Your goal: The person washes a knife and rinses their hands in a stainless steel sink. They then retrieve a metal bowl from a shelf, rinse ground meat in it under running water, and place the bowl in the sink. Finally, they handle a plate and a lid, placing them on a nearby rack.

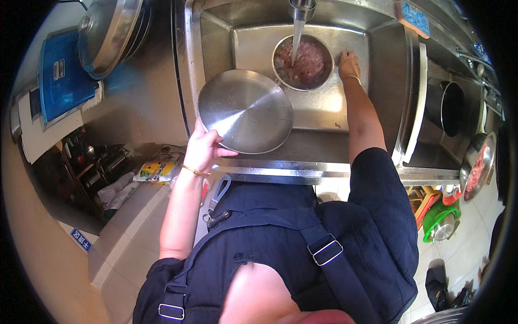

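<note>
My left hand [205, 145] grips the rim of a round, shallow stainless-steel plate [247, 111], held tilted over the near left part of the sink [319, 121]. A metal bowl [275, 75] stands on the sink floor with raw, reddish meat [311, 60] in it. Water [298, 38] runs from the faucet [302, 10] into that bowl. My right hand [349, 65] reaches down to the sink floor, just right of the bowl and apart from it. Its fingers are partly hidden, and a dark patch beside them could be a shadow or a small object.
A blue sponge [412, 19] lies on the sink's back right ledge. Past the white board [417, 103] is a second basin with a dark pot [452, 108]. At far right, a metal pan [479, 166] contains pink meat. A lidded pot [109, 36] stands on the left counter.
</note>
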`<state>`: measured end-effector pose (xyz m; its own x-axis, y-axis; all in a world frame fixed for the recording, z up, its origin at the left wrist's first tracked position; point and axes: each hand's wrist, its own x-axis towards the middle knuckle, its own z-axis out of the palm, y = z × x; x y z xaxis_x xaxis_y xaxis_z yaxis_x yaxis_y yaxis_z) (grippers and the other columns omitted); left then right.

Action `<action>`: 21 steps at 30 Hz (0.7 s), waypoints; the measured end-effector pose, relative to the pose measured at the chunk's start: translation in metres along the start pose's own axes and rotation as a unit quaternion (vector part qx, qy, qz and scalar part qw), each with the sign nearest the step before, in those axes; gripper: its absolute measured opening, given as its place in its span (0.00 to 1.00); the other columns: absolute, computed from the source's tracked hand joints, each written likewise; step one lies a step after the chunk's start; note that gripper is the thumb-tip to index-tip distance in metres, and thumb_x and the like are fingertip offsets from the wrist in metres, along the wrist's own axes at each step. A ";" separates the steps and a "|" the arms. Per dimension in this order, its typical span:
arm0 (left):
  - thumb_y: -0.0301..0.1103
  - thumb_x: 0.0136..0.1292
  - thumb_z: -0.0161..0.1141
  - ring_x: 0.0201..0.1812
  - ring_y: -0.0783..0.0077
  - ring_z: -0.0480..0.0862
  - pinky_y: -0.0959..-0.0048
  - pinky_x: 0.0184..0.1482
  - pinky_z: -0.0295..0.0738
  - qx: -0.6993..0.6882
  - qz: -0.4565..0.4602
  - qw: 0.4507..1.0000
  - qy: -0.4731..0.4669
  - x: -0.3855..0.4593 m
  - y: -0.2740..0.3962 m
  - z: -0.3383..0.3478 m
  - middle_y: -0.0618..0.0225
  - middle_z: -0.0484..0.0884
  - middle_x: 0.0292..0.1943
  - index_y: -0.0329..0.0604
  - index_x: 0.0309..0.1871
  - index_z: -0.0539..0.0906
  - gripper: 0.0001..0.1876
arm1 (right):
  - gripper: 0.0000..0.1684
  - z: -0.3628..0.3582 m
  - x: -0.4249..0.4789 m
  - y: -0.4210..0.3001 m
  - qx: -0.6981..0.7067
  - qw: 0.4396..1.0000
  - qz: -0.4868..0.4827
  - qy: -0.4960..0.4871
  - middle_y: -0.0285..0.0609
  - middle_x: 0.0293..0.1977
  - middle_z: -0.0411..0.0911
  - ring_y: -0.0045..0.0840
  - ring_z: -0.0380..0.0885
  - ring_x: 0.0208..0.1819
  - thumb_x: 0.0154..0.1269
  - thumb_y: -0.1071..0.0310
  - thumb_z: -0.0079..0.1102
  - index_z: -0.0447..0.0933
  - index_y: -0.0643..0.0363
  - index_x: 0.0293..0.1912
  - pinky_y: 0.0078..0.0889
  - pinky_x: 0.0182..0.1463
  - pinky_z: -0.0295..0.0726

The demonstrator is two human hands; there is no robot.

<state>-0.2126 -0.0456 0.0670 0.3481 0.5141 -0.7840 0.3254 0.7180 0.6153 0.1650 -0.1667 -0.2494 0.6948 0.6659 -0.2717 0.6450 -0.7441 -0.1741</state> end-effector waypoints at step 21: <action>0.22 0.60 0.45 0.34 0.73 0.78 0.60 0.33 0.87 -0.013 -0.008 1.000 0.012 -0.006 -0.021 0.001 0.67 0.72 0.38 0.48 0.67 0.52 0.30 | 0.12 -0.024 -0.064 -0.002 0.264 0.946 0.177 0.069 0.50 0.33 0.82 0.42 0.82 0.40 0.53 0.62 0.64 0.82 0.58 0.36 0.38 0.46 0.79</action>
<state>-0.2207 -0.0646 0.0588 0.3213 0.5143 -0.7951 0.3077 0.7374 0.6013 0.1267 -0.2069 -0.2084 0.8957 0.3434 -0.2824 0.1405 -0.8212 -0.5531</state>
